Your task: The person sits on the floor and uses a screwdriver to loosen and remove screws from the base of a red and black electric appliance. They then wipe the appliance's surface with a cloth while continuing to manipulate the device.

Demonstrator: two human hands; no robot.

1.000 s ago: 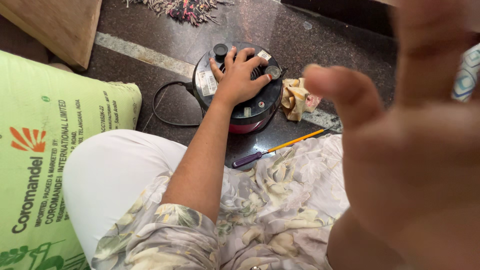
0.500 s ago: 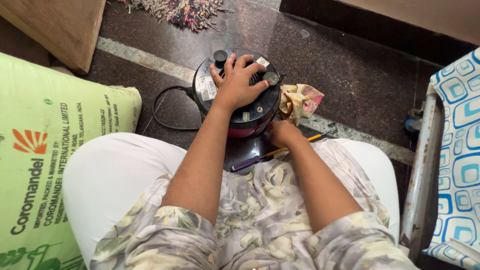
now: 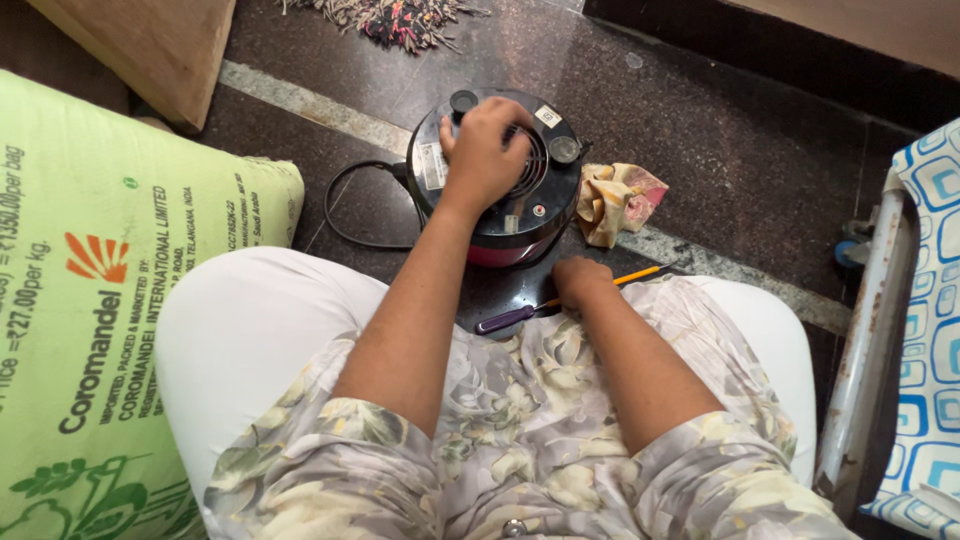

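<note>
- Since a moment ago, right hand (image 3: 580,281) has dropped to the floor, fingers curled on one purple-handled screwdriver (image 3: 560,303).
- Left hand (image 3: 487,150) lies spread atop one round black appliance (image 3: 535,205).
- One crumpled cloth (image 3: 615,200) sits beside it.

1 view only, from a camera worn on the person's head, looking steeply down over the lap to the dark floor (image 3: 760,170). It sits close: knees fill the near edge, a round appliance (image 3: 500,165) lies just beyond, a green sack (image 3: 100,300) left, a patterned chair (image 3: 925,300) right.
</note>
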